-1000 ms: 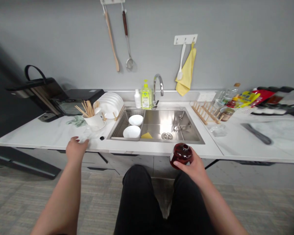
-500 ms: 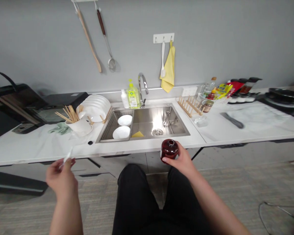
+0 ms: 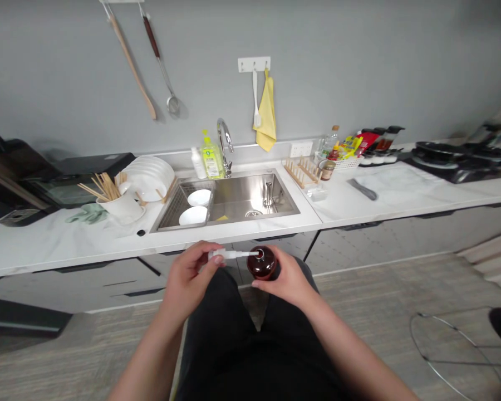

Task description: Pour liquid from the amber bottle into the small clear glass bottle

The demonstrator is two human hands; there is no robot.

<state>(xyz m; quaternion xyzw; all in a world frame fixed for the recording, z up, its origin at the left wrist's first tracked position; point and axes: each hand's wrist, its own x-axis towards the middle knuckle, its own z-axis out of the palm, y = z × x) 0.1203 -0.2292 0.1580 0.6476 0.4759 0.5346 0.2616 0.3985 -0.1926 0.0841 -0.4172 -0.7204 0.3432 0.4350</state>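
My right hand [image 3: 286, 278] is closed round a dark reddish-brown bottle [image 3: 262, 266], held upright in front of the counter, with its open neck facing up. Between the thumb and fingers of my left hand [image 3: 196, 273] is a white pump dispenser [image 3: 229, 254], lying nearly level. Its thin tip points right and is at the bottle's mouth; whether it touches the rim I cannot tell. Both hands are above my knees, just short of the counter's front edge.
Behind the hands is a steel sink [image 3: 242, 217] with white bowls [image 3: 194, 215] in its left part. Chopsticks in a white holder [image 3: 123, 209] and a plate rack stand left. A black round object [image 3: 141, 233] lies on the counter [image 3: 67, 245]. A wire stand [image 3: 434, 320] is at lower right.
My left hand has moved right with the pump dispenser, up to the bottle's mouth. My right hand and the bottle have shifted a little left in view. The whole view has turned slightly right.
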